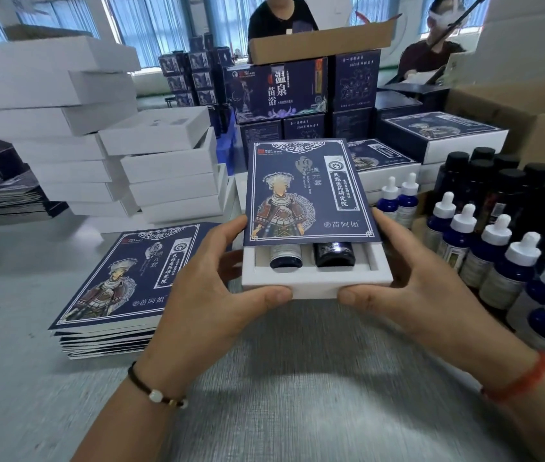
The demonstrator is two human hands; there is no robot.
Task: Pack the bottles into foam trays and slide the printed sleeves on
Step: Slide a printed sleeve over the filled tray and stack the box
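Observation:
I hold a white foam tray (314, 283) above the table, in the middle of the view. A dark blue printed sleeve (307, 191) covers most of the tray; only its near end sticks out. Two dark bottles (311, 256) lie side by side in that open end. My left hand (227, 281) grips the tray and sleeve from the left, thumb on the tray's front edge. My right hand (407, 278) grips them from the right in the same way.
A pile of flat printed sleeves (121, 281) lies at the left. White foam trays (167, 165) are stacked behind it. Dropper bottles with white caps (497, 258) and black-capped bottles (511, 181) crowd the right. Finished boxes (437, 135) and two people stand behind.

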